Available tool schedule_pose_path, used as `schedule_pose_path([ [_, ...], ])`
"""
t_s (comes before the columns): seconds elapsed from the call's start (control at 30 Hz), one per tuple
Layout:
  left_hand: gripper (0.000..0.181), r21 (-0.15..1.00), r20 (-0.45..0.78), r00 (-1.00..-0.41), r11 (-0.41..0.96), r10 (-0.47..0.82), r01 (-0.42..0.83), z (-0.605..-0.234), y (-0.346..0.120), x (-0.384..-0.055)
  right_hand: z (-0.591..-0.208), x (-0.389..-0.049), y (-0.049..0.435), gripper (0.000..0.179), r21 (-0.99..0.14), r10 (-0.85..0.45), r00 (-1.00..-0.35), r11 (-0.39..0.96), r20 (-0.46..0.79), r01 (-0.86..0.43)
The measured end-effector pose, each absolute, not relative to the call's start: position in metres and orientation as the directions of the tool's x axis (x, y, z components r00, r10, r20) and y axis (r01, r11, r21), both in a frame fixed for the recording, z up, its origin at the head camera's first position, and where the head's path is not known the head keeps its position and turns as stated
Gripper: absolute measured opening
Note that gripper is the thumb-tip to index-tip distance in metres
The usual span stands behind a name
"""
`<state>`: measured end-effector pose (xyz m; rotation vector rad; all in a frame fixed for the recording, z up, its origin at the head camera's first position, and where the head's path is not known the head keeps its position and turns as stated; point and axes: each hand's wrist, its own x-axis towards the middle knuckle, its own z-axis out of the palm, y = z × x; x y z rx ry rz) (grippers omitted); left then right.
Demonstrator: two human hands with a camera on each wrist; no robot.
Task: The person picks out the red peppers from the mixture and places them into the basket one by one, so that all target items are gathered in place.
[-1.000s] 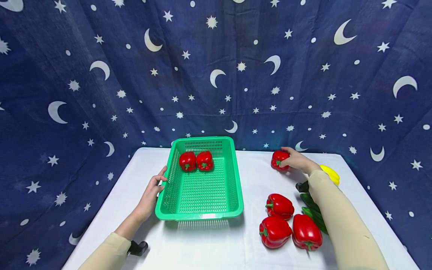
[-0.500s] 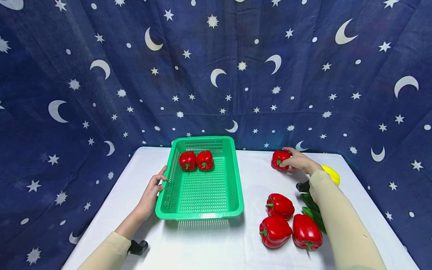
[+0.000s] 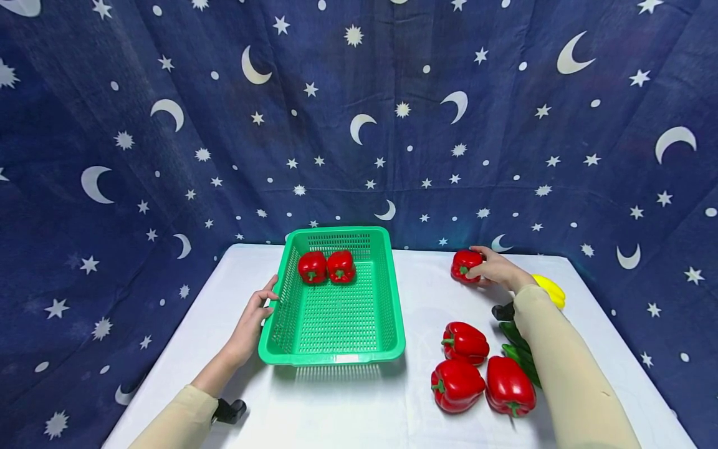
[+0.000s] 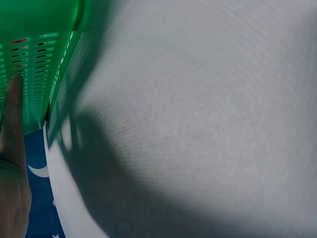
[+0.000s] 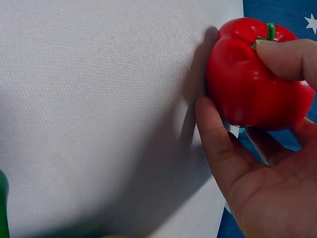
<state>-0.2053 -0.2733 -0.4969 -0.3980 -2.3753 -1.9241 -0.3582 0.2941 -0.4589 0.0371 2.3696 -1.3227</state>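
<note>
In the head view my right hand grips a red bell pepper at the table's back right. The right wrist view shows the thumb by the green stem of this bell pepper, with fingers along its side and beneath. My left hand holds the left rim of a green plastic basket; one finger lies against its slotted wall in the left wrist view. Two red bell peppers, one left and one right, sit side by side at the back of the basket.
Three larger red bell peppers are grouped at the front right. Green cucumber-like vegetables and a yellow vegetable lie partly behind the right sleeve. A dark blue star-and-moon cloth hangs behind the white table.
</note>
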Motion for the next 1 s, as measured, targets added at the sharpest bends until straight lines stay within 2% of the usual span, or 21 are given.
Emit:
schedule_pose_path([
  [0.4, 0.026, 0.956, 0.197, -0.968, 0.188, 0.156, 0.225, -0.497, -0.273, -0.206, -0.457, -0.356, 0.293, 0.093, -0.831, -0.196, -0.927, 0.528, -0.319, 0.174],
  [0.63, 0.026, 0.955, 0.193, -0.969, 0.2, 0.153, 0.221, -0.497, -0.273, -0.206, -0.446, -0.356, 0.284, 0.084, -0.895, -0.224, -0.946, 0.43, -0.236, 0.121],
  [1.0, 0.026, 0.956, 0.195, -0.969, 0.19, 0.155, 0.223, -0.497, -0.274, -0.206, -0.43, -0.357, 0.265, 0.085, -0.927, -0.246, -0.954, 0.367, -0.173, 0.073],
])
